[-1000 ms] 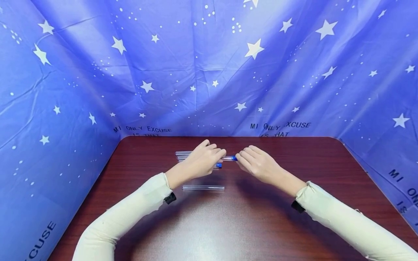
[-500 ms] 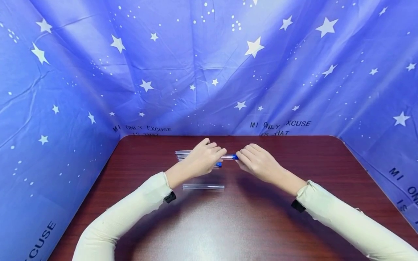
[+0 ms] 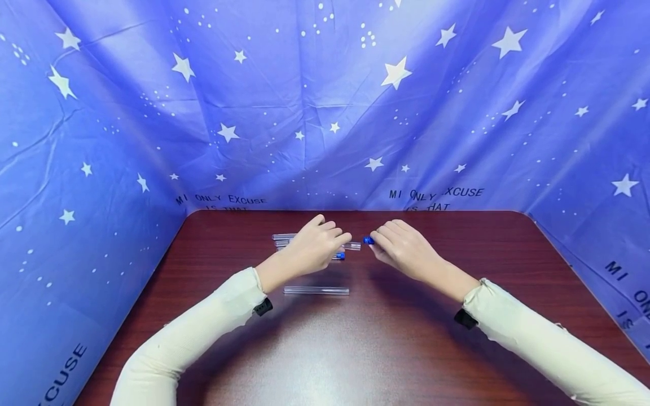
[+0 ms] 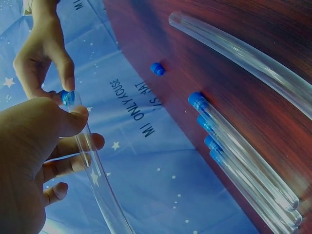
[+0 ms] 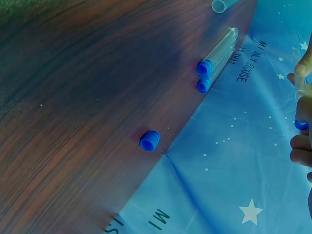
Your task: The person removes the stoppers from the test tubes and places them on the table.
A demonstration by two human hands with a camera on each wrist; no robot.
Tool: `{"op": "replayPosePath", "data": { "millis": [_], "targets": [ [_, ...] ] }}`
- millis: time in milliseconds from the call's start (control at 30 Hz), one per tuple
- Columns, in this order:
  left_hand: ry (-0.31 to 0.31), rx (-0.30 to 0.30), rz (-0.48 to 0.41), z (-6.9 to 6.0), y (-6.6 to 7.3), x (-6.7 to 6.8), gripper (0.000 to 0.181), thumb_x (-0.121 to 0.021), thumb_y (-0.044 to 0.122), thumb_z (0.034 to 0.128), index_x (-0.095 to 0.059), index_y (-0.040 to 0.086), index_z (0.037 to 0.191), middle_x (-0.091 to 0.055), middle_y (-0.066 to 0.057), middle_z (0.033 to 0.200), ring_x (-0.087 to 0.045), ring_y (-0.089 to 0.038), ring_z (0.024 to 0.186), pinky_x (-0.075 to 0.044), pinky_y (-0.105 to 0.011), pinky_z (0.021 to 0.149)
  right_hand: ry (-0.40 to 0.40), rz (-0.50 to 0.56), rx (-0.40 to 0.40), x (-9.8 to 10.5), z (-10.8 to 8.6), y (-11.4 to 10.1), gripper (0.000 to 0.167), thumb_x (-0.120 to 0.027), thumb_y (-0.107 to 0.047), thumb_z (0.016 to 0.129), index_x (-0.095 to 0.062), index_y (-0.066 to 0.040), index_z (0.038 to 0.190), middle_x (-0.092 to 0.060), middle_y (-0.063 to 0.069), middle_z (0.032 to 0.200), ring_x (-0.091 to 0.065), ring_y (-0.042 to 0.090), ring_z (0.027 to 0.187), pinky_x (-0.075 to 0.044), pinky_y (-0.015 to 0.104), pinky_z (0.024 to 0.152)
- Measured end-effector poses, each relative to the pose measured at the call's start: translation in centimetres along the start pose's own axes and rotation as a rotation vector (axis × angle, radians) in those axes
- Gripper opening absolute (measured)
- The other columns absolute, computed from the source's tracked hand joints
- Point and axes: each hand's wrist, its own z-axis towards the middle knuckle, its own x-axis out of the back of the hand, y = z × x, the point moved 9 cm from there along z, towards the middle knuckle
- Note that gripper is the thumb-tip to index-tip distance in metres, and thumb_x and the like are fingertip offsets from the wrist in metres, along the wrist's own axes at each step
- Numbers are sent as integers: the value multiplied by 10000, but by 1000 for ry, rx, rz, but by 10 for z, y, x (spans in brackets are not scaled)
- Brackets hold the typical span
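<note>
Left of the 4 capped tubes (image 4: pixel 248 151), the left hand (image 4: pixel 31 151) holds 1 tube (image 4: pixel 107 195) while the right hand (image 4: pixel 44 53) pinches 1 cap (image 4: pixel 67 98). Above the 4: 1 loose cap (image 4: pixel 157 68) leftward, 1 other tube (image 4: pixel 243 54) rightward.

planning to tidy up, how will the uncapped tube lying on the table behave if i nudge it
The uncapped tube would probably roll: it is round and lies flat. It looks stiff, lying straight in the head view. Its smooth, shiny wall may be slippery.
</note>
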Motion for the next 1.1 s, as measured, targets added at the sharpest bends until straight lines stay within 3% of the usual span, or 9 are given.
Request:
{"op": "replayPosePath", "data": {
  "millis": [200,500,1100],
  "targets": [
    [-9,3,0,0,0,1,158,-758,246,891,-667,168,994,-730,46,841,-652,-171,791,-420,-326,742,-24,44,-73,-2,-3,13,148,-690,-66,835,-669,19,954,-619,77,805,-571,257,735,-501,385,715],
    [-30,-3,-16,-4,1,-1,92,-692,199,917,-638,148,971,-715,31,826,-651,-192,784,-414,-330,733,-94,71,-157,-14,-14,31,170,-697,-171,846,-665,-38,945,-600,48,787,-546,242,703,-448,377,669],
    [-76,-72,-31,-18,20,-24,115,-644,231,949,-627,131,1004,-666,14,911,-657,-187,834,-448,-344,761,-357,138,-262,-44,-39,41,151,-651,-197,891,-552,-85,872,-475,-25,735,-489,184,718,-411,337,687]
  ]
}}
